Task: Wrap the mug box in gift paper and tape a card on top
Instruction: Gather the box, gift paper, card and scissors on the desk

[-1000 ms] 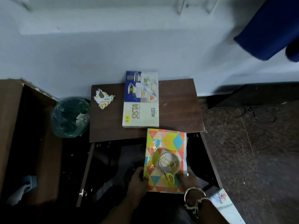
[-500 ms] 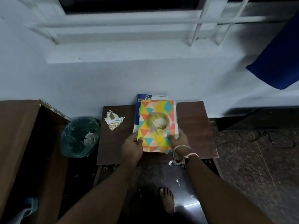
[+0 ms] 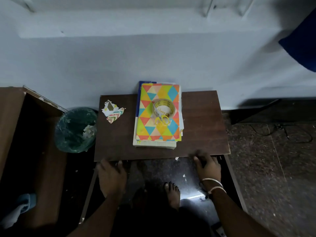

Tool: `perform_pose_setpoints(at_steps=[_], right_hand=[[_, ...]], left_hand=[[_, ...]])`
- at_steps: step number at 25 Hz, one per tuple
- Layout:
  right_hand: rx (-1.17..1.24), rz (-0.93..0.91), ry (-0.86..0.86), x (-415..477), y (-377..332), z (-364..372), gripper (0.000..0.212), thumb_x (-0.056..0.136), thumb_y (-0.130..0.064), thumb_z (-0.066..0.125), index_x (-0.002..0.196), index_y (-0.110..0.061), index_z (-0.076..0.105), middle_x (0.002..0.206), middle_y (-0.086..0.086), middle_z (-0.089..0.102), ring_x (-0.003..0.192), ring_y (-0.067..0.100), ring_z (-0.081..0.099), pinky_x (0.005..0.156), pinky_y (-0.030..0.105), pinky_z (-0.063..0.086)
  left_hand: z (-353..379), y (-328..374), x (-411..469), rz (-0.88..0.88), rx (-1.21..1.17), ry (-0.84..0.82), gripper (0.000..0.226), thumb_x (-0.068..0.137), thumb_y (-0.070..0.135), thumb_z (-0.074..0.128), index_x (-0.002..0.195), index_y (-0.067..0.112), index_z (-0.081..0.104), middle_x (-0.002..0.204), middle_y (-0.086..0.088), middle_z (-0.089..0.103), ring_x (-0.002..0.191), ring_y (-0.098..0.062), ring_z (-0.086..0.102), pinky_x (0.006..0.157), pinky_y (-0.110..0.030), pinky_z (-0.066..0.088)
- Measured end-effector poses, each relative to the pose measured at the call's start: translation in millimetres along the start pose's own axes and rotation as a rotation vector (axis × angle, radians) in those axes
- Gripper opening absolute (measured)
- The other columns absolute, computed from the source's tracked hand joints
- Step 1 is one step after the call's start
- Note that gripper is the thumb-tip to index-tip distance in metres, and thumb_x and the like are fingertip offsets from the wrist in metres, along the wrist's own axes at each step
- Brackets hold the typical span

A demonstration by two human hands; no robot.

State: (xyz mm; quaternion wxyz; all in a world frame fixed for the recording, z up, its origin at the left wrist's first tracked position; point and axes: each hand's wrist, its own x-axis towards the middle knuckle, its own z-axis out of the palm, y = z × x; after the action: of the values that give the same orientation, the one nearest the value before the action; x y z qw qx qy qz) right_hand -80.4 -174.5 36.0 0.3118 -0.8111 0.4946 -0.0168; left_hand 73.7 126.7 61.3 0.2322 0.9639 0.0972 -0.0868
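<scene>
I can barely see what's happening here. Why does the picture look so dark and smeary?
Head view: dim overall, with one bright glare patch on the floor by the foot; the right hand is smeared by motion blur, its fingertips hard to trace, the left hand less so; the paper on the table reads sharp.

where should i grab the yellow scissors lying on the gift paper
Put the grip on the yellow handle loops of the scissors, coming from above on the near side. The loops lie flat on the gift paper and face the person, while the blades point away and lie over the tape roll, which crowds that end.
</scene>
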Motion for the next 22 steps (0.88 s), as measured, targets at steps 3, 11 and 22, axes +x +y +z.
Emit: perform_pose_setpoints(at_steps=[3,11,22], right_hand=[[-0.290,0.204,-0.075,-14.9,61.6,-12.6,0.064,0.086,-0.034,0.075,0.144,-0.019,0.051,0.147,0.021,0.046,0.128,0.048,0.045,0.103,0.056,0.040],[-0.267,0.643,-0.306,-50.7,107.7,-41.4,0.072,0.078,-0.031,0.082,0.130,-0.017,0.034,0.126,0.027,0.059,0.115,0.049,0.060,0.096,0.050,0.047],[0.467,0.608,-0.415,-33.5,24.2,95.4,0.091,0.096,-0.032,0.063,0.163,-0.003,0.008,0.135,0.020,0.062,0.121,0.038,0.062,0.104,0.043,0.050]], left_hand=[[12.3,-78.2,-12.9,-0.326,0.139,-0.143,0.082,0.078,0.018,0.085,0.142,-0.006,0.041,0.137,-0.040,0.043,0.122,-0.059,0.046,0.099,-0.064,0.042],[-6.7,-133.5,-30.2,-0.585,0.217,-0.525,0.093,0.087,0.025,0.077,0.159,0.015,0.019,0.148,-0.030,0.040,0.128,-0.049,0.049,0.102,-0.053,0.045],[85.2,33.2,-67.3,-0.726,-0.690,-0.294,0.053,0.098,-0.003,0.060,0.144,0.007,0.037,0.130,-0.022,0.058,0.105,-0.039,0.064,0.074,-0.050,0.058]])
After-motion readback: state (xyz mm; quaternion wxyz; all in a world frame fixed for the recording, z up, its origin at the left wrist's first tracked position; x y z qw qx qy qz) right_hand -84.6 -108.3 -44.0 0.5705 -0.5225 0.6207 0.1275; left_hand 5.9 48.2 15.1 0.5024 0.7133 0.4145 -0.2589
